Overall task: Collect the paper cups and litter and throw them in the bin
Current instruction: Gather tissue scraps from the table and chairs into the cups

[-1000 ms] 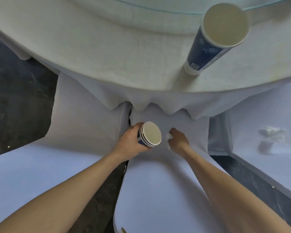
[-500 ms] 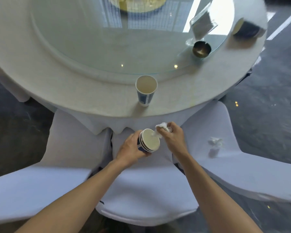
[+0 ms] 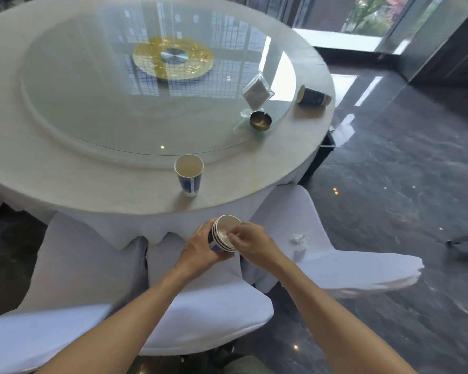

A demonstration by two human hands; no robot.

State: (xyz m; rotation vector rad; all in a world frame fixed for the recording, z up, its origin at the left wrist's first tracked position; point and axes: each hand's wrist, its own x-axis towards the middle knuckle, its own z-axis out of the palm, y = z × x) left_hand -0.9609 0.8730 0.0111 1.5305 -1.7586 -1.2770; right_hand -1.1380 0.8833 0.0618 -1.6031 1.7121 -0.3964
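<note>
While the nested stack of blue-and-white paper cups (image 3: 223, 233) at lower centre is gripped by the left hand (image 3: 197, 249), with the right hand (image 3: 250, 242) fingers curled at its mouth, contents unclear, spillage of stuffed litter is risked if tilted.

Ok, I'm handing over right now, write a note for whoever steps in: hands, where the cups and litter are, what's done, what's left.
Left hand: grips the stack of nested cups, held tilted over the middle chair.
Right hand: fingertips curled at the stack's mouth, apparently pushing a tissue in; the tissue itself is hard to make out.
Done: several cups are nested in the stack.
Left: upright cup near the table's front edge; tipped cup at the far right edge; crumpled tissue on the right chair. Then bin everything; no bin is in view.
</note>
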